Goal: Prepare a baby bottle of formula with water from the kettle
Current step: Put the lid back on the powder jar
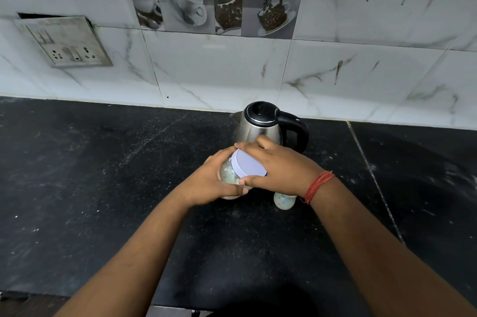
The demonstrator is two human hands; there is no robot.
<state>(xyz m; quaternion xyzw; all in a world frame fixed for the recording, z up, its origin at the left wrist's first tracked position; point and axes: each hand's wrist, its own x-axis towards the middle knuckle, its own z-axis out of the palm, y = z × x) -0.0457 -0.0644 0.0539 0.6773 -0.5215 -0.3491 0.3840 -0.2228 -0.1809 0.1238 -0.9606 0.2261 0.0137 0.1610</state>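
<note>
A clear jar (pixel 227 174) with pale powder inside stands at the middle of the black counter. My left hand (pixel 206 182) wraps around the jar's body. My right hand (pixel 278 167) grips its white round lid (pixel 248 163) from the right, fingers over the rim. Just behind the hands stands a steel kettle (pixel 260 128) with a black lid and a black handle pointing right. A baby bottle (pixel 284 201) with a printed pattern stands under my right wrist; only its lower part shows.
The black stone counter (pixel 103 174) runs left and right, dusted with pale specks. A marble-tiled wall (pixel 335 71) rises right behind the kettle. A socket plate (pixel 67 42) is on the wall at upper left. The counter's front edge lies at the bottom.
</note>
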